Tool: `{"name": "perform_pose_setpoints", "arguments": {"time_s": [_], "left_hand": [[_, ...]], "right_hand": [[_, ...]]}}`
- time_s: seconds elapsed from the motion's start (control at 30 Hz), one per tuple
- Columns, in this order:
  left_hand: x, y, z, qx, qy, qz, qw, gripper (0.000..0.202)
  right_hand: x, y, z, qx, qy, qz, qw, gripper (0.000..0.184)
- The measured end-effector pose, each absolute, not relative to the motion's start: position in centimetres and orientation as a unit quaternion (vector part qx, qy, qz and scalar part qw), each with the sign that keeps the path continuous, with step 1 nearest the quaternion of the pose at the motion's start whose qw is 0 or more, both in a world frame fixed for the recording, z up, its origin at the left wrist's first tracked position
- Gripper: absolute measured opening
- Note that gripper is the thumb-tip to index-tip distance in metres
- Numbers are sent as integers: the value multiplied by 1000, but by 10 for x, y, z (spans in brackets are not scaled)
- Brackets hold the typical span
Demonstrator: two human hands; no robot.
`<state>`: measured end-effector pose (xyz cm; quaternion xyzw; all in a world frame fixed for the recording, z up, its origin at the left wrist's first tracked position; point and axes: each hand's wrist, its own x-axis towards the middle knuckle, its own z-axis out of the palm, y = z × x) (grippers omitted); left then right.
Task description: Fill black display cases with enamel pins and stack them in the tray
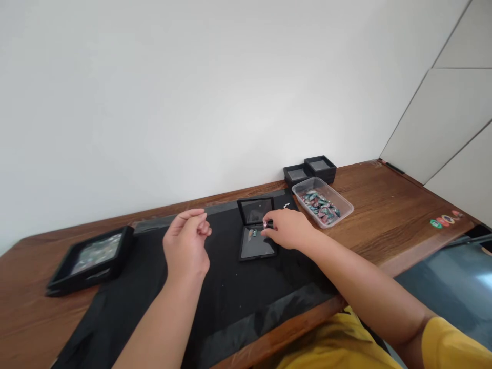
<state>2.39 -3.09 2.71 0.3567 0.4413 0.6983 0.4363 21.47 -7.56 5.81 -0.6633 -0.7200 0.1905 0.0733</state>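
Note:
An open black hinged case [258, 255] lies on the black mat, its clear-windowed lid [257, 209] tilted up at the back. Inside its base, toward the upper left, are a few small coloured pieces [252, 232]. Over the right side of the case, my right hand [290, 229] pinches a small shiny pink piece [265, 224] between thumb and fingers. My left hand [187, 241] hovers over the mat left of the case, fingers curled and thumb pressed to the forefinger. Whatever may be in that pinch is too small or hidden to make out.
A clear plastic tub [342, 205] of small colourful pieces stands right of the case. Stacked black frames [323, 174] sit behind it. At left lie more black cases [92, 261] with pieces inside. Round stickers [446, 220] mark the table's right end. A black mat [230, 297] covers the middle.

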Motion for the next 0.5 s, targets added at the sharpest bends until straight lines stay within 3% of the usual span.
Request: {"name": "perform_pose_setpoints", "arguments": {"time_s": [0.5], "left_hand": [[26,-30,18,423,454,643,448,12]], "right_hand": [[204,-77,49,-653,-739,160,49,38]]}}
